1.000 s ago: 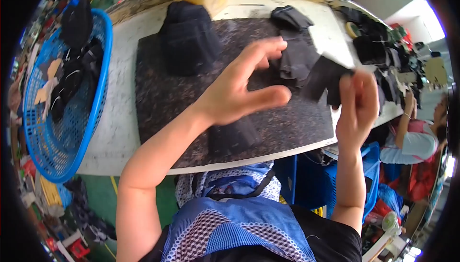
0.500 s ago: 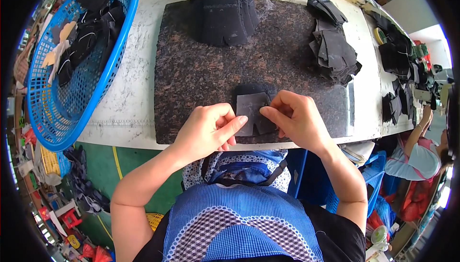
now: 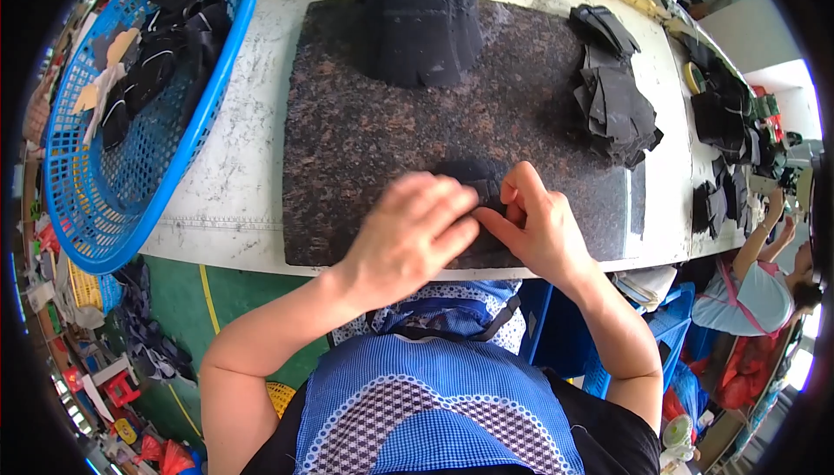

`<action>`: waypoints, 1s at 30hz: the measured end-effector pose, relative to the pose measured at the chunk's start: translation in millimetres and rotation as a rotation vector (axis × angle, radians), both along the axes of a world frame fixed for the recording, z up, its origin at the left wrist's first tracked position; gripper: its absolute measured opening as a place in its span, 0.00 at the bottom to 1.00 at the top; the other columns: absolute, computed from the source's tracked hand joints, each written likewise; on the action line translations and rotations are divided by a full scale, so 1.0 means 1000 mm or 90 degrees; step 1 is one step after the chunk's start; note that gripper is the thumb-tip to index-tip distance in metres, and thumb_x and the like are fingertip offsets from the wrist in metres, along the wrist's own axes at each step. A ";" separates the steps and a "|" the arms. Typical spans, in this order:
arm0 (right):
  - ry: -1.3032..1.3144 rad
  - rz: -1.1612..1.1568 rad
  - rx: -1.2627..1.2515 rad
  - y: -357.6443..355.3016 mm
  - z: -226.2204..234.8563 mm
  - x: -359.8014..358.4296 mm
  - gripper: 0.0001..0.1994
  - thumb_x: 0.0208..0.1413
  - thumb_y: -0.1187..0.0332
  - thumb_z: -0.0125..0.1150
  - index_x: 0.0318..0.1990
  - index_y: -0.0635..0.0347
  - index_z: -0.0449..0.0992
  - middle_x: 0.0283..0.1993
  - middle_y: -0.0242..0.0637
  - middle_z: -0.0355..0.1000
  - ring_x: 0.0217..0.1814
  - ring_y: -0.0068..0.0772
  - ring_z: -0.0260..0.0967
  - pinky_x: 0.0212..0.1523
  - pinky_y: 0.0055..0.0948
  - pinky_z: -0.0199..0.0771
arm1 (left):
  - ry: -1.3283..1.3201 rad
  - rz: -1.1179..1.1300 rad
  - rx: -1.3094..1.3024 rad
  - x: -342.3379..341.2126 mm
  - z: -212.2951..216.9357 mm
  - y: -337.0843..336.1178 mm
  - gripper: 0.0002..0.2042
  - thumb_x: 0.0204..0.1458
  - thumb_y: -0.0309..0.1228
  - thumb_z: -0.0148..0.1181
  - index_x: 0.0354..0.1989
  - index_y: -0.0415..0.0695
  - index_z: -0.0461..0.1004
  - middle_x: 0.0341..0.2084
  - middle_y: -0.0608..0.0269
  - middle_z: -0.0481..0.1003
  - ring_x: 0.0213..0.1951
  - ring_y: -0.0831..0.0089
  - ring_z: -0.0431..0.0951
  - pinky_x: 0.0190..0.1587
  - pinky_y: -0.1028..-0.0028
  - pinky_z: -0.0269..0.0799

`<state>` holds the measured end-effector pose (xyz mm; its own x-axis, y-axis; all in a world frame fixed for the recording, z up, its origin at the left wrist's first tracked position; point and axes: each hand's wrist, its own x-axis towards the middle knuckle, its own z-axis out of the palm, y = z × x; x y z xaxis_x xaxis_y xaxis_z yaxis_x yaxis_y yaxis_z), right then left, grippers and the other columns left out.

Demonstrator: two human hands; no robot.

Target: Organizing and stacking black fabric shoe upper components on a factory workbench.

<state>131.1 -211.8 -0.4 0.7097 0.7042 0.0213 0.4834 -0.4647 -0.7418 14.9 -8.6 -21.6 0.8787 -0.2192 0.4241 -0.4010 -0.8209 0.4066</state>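
A small black fabric piece lies on a dark speckled stone slab, close to the table's front edge. My right hand pinches the right side of this piece between thumb and fingers. Over its left side is my left hand, smeared by motion, with its fingertips at the middle of the piece. Whether those fingers hold anything cannot be made out. The hands hide much of the piece, including the grey-faced patch on it.
A tall stack of black cut pieces stands at the slab's back. Grey-black pieces lie loosely piled at its right. A blue plastic basket with black pieces sits at the left. Another person works at the far right.
My left hand has moved up and right across the piece, covering the grey patch that showed before. The right hand stays at the piece's right side.
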 end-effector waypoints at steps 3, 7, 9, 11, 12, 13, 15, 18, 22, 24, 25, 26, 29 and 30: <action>0.125 0.043 -0.001 0.001 0.005 0.034 0.11 0.56 0.74 0.74 0.39 0.61 0.74 0.21 0.35 0.69 0.24 0.22 0.68 0.28 0.27 0.71 | 0.061 -0.051 -0.035 0.001 -0.007 0.002 0.16 0.49 0.22 0.66 0.48 0.43 0.81 0.56 0.60 0.77 0.60 0.60 0.76 0.65 0.59 0.71; -0.327 0.045 0.242 0.089 0.025 0.063 0.12 0.50 0.74 0.76 0.40 0.57 0.79 0.36 0.36 0.74 0.34 0.36 0.77 0.33 0.33 0.77 | 0.036 -0.036 -0.082 0.014 -0.009 0.008 0.16 0.49 0.23 0.68 0.48 0.44 0.81 0.57 0.58 0.76 0.60 0.58 0.76 0.63 0.58 0.73; -0.554 0.129 0.097 0.113 0.013 0.086 0.21 0.43 0.68 0.78 0.47 0.53 0.79 0.48 0.34 0.71 0.48 0.41 0.72 0.48 0.38 0.79 | 0.004 -0.027 -0.130 0.020 -0.007 0.015 0.16 0.50 0.24 0.68 0.48 0.44 0.81 0.57 0.57 0.76 0.60 0.56 0.76 0.62 0.58 0.73; -0.595 0.161 0.094 0.115 -0.011 0.107 0.23 0.45 0.69 0.77 0.51 0.51 0.78 0.49 0.34 0.70 0.47 0.41 0.71 0.50 0.37 0.78 | -0.018 0.052 -0.159 0.016 -0.004 0.034 0.14 0.52 0.26 0.69 0.48 0.44 0.81 0.57 0.55 0.76 0.60 0.53 0.76 0.62 0.57 0.73; -0.599 0.185 0.115 0.114 -0.015 0.110 0.18 0.47 0.70 0.75 0.48 0.52 0.80 0.47 0.33 0.71 0.45 0.40 0.72 0.48 0.37 0.78 | -0.008 0.102 -0.158 0.010 -0.003 0.047 0.13 0.54 0.27 0.69 0.49 0.43 0.80 0.58 0.53 0.75 0.60 0.52 0.76 0.63 0.57 0.73; -0.603 0.187 0.119 0.115 -0.016 0.110 0.18 0.47 0.70 0.75 0.48 0.52 0.80 0.47 0.33 0.71 0.45 0.40 0.72 0.48 0.37 0.78 | -0.007 0.155 -0.167 0.005 -0.002 0.059 0.13 0.56 0.29 0.68 0.49 0.43 0.78 0.55 0.51 0.75 0.58 0.51 0.76 0.63 0.56 0.72; -0.535 0.163 0.185 0.117 -0.011 0.110 0.14 0.47 0.71 0.77 0.43 0.55 0.84 0.44 0.36 0.75 0.43 0.44 0.74 0.48 0.40 0.78 | -0.016 0.203 -0.209 0.006 -0.004 0.084 0.13 0.58 0.28 0.67 0.50 0.42 0.78 0.54 0.51 0.75 0.58 0.52 0.76 0.63 0.58 0.72; -0.432 0.127 0.218 0.122 0.002 0.114 0.05 0.53 0.73 0.73 0.37 0.59 0.85 0.38 0.36 0.76 0.40 0.43 0.75 0.43 0.37 0.78 | -0.123 0.180 -0.207 0.041 -0.004 0.096 0.16 0.57 0.25 0.68 0.54 0.40 0.75 0.53 0.51 0.75 0.60 0.53 0.76 0.64 0.59 0.72; 0.016 -0.084 0.352 0.116 0.024 0.112 0.10 0.66 0.68 0.68 0.43 0.69 0.84 0.37 0.32 0.81 0.37 0.19 0.72 0.38 0.25 0.72 | -0.188 0.229 -0.265 0.104 -0.001 0.104 0.18 0.57 0.29 0.70 0.55 0.38 0.75 0.53 0.50 0.76 0.59 0.50 0.76 0.63 0.58 0.72; -0.037 -0.168 0.397 0.100 0.048 0.089 0.11 0.68 0.69 0.66 0.45 0.70 0.84 0.37 0.34 0.79 0.37 0.17 0.69 0.38 0.20 0.68 | -0.045 0.257 -0.120 0.118 -0.009 0.115 0.20 0.57 0.35 0.71 0.54 0.37 0.76 0.51 0.49 0.77 0.56 0.49 0.77 0.60 0.59 0.73; -0.138 -0.168 0.421 0.086 0.053 0.077 0.10 0.67 0.70 0.67 0.46 0.70 0.84 0.38 0.37 0.79 0.39 0.18 0.71 0.40 0.21 0.70 | -0.043 0.254 -0.121 0.120 -0.010 0.114 0.20 0.57 0.35 0.71 0.54 0.37 0.76 0.51 0.49 0.77 0.56 0.49 0.77 0.60 0.59 0.73; -0.222 -0.187 0.429 0.069 0.059 0.061 0.08 0.65 0.74 0.67 0.48 0.68 0.85 0.41 0.41 0.80 0.42 0.24 0.75 0.43 0.23 0.74 | 0.002 0.255 -0.161 0.125 -0.011 0.111 0.21 0.56 0.37 0.72 0.53 0.37 0.76 0.50 0.49 0.77 0.55 0.50 0.77 0.59 0.59 0.74; -0.395 -0.087 0.321 0.022 0.052 0.033 0.14 0.55 0.79 0.69 0.49 0.63 0.87 0.47 0.44 0.82 0.48 0.41 0.79 0.49 0.36 0.80 | -0.004 0.250 -0.196 0.134 -0.014 0.101 0.27 0.53 0.41 0.75 0.55 0.37 0.75 0.51 0.48 0.77 0.55 0.50 0.78 0.58 0.60 0.75; -0.480 -0.008 0.272 0.013 0.046 0.023 0.17 0.48 0.77 0.73 0.49 0.61 0.87 0.48 0.42 0.81 0.49 0.43 0.78 0.49 0.38 0.81 | -0.010 0.203 -0.321 0.134 -0.013 0.102 0.29 0.52 0.41 0.76 0.57 0.36 0.74 0.51 0.46 0.77 0.55 0.50 0.78 0.59 0.60 0.75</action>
